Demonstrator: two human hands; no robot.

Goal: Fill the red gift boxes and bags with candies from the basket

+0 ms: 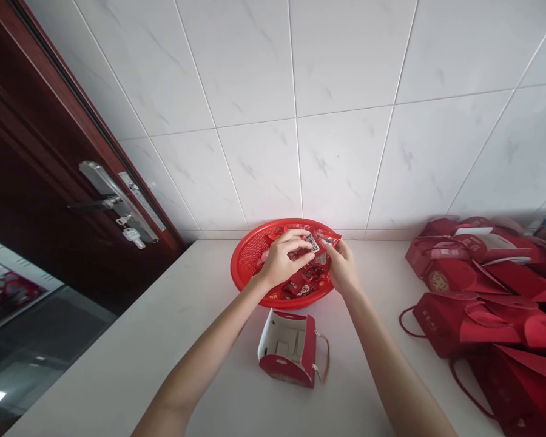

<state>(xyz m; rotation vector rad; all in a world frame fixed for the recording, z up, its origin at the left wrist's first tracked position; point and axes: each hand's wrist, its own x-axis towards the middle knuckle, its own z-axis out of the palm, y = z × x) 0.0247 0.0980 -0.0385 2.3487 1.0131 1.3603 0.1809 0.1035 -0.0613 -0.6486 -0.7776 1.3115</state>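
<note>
Both hands are over a red plastic basket [242, 267] of small wrapped candies [304, 289], mostly red. My left hand [284, 258] has its thumb and fingertips at the edge of a small candy packet [313, 243] with a pale, dark-lettered label. Beside it, my right hand [343, 264] pinches a shiny red candy packet [331, 237] near the basket's right rim. The two packets are close together, and their overlap is hard to make out. Just in front of the basket stands an open red gift box [287, 368], pale inside, with a rope handle [326, 358] hanging on its right.
Several red gift boxes [471, 321] with cord handles crowd the right side of the white table [200, 340]. A tiled wall [341, 164] rises behind. At left is a dark red door [40, 152] with a handle and keys [133, 235].
</note>
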